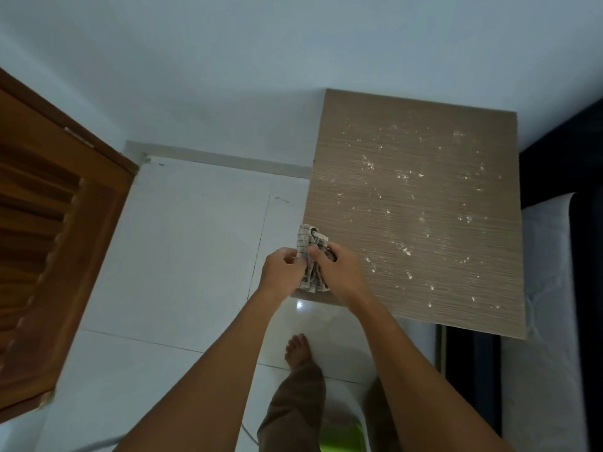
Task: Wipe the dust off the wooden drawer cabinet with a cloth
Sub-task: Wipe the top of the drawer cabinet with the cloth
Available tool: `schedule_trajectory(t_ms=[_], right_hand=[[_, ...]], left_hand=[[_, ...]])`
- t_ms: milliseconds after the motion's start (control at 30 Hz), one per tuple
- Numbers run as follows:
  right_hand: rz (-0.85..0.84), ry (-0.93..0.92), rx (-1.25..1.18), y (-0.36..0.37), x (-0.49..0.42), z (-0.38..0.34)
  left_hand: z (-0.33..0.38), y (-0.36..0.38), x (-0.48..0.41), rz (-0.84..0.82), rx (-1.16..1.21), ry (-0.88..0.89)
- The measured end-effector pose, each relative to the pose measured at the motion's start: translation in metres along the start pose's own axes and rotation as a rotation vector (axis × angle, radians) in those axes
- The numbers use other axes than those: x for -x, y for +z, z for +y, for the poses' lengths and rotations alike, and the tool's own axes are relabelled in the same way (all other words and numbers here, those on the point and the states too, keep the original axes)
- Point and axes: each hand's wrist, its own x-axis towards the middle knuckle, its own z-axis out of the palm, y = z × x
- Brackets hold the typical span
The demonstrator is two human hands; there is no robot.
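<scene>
The wooden drawer cabinet (pixel 421 203) is seen from above, its brown grained top speckled with white dust across the middle and right. A bunched checked cloth (pixel 310 246) hangs over the cabinet's near left corner. My left hand (pixel 283 272) grips the cloth's left side, off the cabinet edge. My right hand (pixel 339 272) grips its right side, with the thumb pressed on the fabric, over the cabinet's corner.
A brown louvred wooden door (pixel 55 243) stands at the left. A mattress with a dark bed frame (pixel 554 288) lies to the cabinet's right. White floor tiles (pixel 182 256) lie below, with my bare foot (pixel 297 350) and a green object (pixel 342 438) near my legs.
</scene>
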Motion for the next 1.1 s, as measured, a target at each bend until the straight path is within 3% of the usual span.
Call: schedule_trajectory(t_ms=[133, 200, 300, 400, 667, 800, 933, 1100], right_hand=[[0.068, -0.076, 0.003, -0.009, 0.0, -0.012], [0.086, -0.051, -0.117, -0.018, 0.002, -0.019], [-0.081, 0.053, -0.43, -0.035, 0.012, -0.03], [-0.233, 0.125, -0.514, -0.051, 0.02, -0.04], [0.068, 0.033, -0.462, -0.074, 0.011, -0.056], [0.191, 0.045, -0.471, -0.103, -0.014, -0.049], [0.2, 0.023, -0.455, -0.139, -0.054, -0.04], [0.231, -0.114, -0.119, -0.174, -0.12, -0.05]], left_hand=[[0.025, -0.025, 0.001, -0.184, 0.282, -0.008], [0.036, -0.034, 0.006, -0.313, 0.42, 0.009], [0.052, -0.041, 0.015, -0.508, 0.615, 0.0], [0.065, -0.04, 0.018, -0.62, 0.683, 0.002], [0.097, -0.02, 0.003, -0.368, 0.312, 0.121], [0.107, -0.003, -0.032, -0.046, 0.08, 0.186], [0.114, 0.013, -0.08, 0.094, -0.04, 0.185], [0.107, 0.031, -0.128, 0.188, -0.227, 0.084]])
